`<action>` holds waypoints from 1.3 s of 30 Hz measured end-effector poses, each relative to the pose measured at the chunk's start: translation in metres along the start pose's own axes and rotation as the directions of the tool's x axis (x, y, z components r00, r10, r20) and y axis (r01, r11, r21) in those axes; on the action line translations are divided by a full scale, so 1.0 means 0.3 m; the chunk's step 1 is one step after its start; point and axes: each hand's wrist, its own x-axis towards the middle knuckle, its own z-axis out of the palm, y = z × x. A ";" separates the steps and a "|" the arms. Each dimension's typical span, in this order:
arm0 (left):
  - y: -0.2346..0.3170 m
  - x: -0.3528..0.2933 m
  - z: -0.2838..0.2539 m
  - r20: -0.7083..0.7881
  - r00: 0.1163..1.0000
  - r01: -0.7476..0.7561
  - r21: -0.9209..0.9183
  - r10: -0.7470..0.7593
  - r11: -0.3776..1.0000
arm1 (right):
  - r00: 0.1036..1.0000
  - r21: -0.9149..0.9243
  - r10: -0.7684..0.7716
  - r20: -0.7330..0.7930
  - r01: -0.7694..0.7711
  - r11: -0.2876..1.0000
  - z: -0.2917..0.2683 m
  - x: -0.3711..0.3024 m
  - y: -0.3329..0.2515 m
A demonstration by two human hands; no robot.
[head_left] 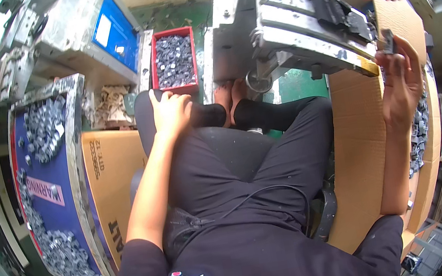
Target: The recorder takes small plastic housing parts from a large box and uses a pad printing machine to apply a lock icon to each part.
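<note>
My right hand is raised at the right, over the side of an open cardboard box. Its fingers pinch a small dark grey block-shaped part, which stands up above the fingertips. Just left of that hand is the end of a machine's metal bed, with a dark fixture on top. On my left knee rests my left hand, holding nothing, its fingers loosely apart. Beyond it on the floor stands a red bin full of small grey parts.
To the left, a metal-framed blue tray carries many loose grey parts. Beside it stands a cardboard box. The tall open cardboard box at my right holds more grey parts. A blue-panelled machine stands at the far left.
</note>
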 end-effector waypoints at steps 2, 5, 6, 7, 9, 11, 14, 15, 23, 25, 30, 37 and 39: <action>0.006 0.006 -0.001 0.006 0.998 0.057 -0.013 -0.057 0.998 | 0.996 -0.090 -0.051 0.074 0.057 0.994 0.030 0.009 -0.028; 0.008 0.003 -0.015 0.001 0.999 0.051 -0.028 -0.051 0.998 | 0.992 -0.154 -0.022 0.123 0.041 0.987 0.047 0.009 -0.044; 0.008 0.007 -0.016 -0.001 0.999 0.051 -0.044 -0.051 0.998 | 0.991 -0.175 -0.072 0.111 0.090 0.980 0.061 0.011 -0.049; 0.002 -0.001 -0.021 -0.001 0.998 0.060 -0.053 -0.060 0.997 | 0.976 -0.164 -0.162 0.142 0.185 0.969 0.073 0.021 -0.035; 0.001 -0.003 -0.023 0.003 0.998 0.057 -0.028 -0.057 0.998 | 0.944 -0.218 -0.262 0.203 0.304 0.927 0.086 0.054 -0.046; -0.003 -0.003 -0.032 0.025 0.998 0.064 -0.016 -0.064 0.998 | 0.935 -0.215 -0.292 0.201 0.333 0.918 0.121 0.083 -0.050; 0.009 0.006 -0.035 0.036 0.997 0.067 -0.001 -0.066 0.998 | 0.940 -0.276 -0.266 0.214 0.319 0.907 0.150 0.127 -0.052; 0.015 0.009 -0.036 0.048 0.996 0.074 0.000 -0.073 0.997 | 0.951 -0.343 -0.208 0.227 0.278 0.897 0.156 0.139 -0.053; 0.025 0.013 -0.037 0.024 0.997 0.072 -0.012 -0.072 0.997 | 0.955 -0.431 -0.231 0.183 0.289 0.855 0.163 0.150 -0.052; 0.023 0.014 -0.030 0.028 0.997 0.070 -0.014 -0.070 0.997 | 0.955 -0.420 -0.235 0.183 0.292 0.859 0.166 0.152 -0.050; 0.024 0.023 -0.024 0.010 0.998 0.056 -0.023 -0.056 0.998 | 0.927 -0.486 -0.279 0.250 0.369 0.792 0.165 0.155 -0.067; 0.097 0.127 -0.168 0.131 0.888 0.313 -0.874 -0.442 0.370 | 0.886 -0.625 -0.332 0.323 0.463 0.628 0.152 0.120 -0.086; 0.220 0.206 -0.345 -0.075 0.882 0.087 -0.944 -0.465 0.317 | 0.904 -0.626 -0.297 0.308 0.428 0.652 0.135 0.105 -0.067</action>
